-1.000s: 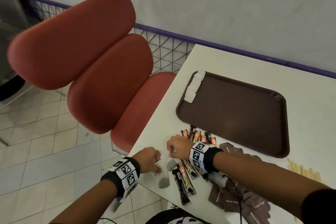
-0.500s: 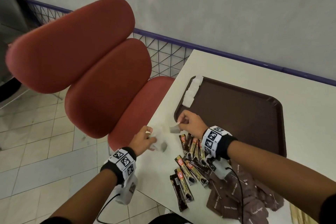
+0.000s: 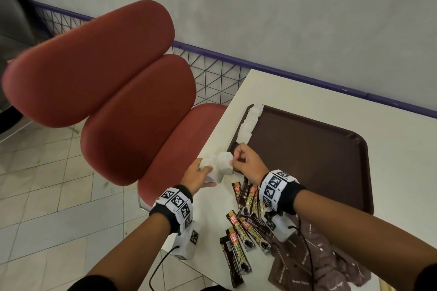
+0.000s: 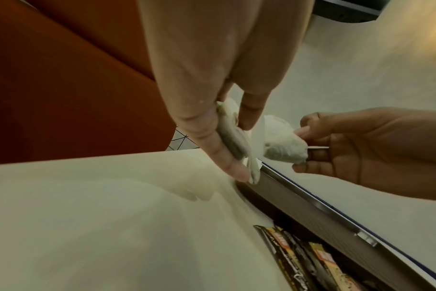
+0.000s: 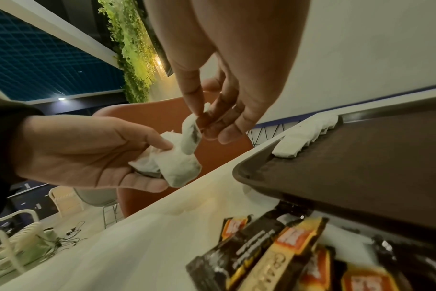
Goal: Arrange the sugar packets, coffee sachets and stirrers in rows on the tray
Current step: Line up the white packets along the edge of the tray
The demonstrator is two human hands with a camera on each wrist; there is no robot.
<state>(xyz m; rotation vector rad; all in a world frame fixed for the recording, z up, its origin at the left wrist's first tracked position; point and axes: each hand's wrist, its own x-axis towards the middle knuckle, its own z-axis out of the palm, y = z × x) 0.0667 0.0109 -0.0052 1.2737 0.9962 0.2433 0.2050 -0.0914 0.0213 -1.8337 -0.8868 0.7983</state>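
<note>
My left hand grips a small bunch of white sugar packets above the table's left edge, just short of the brown tray. My right hand pinches one white packet right beside that bunch. The wrist views show the same: thumb and fingers pinch the single packet, and the left hand holds the bunch. A row of white packets lies along the tray's left rim. Coffee sachets lie loose on the table under my right wrist.
A heap of brown sugar packets lies near the table's front edge. A red padded chair stands close to the left of the white table. A tiled floor lies below, and a wall with a purple rail runs behind.
Both hands lifted from the table's front-left edge and moved forward toward the tray's near-left corner. They carry the white packets; my right hand now pinches one beside the left hand's bunch.
</note>
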